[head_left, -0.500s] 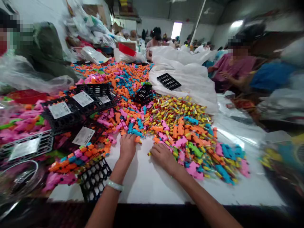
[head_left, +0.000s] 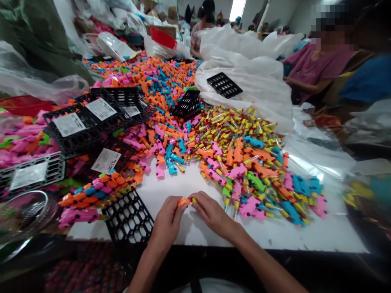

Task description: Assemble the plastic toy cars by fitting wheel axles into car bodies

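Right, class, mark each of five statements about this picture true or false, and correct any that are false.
1. The bare left hand and bare right hand are close together. True.
2. The left hand holds a green toy. False: it holds a small orange plastic toy.
3. The right hand's fingers hold a small yellow-and-red piece. True.
4. A black plastic lattice tray lies on the white plastic sheeting. True.
5. The heap of yellow-ended clear tubes lies left of both hands. False: it lies beyond them, towards the right.
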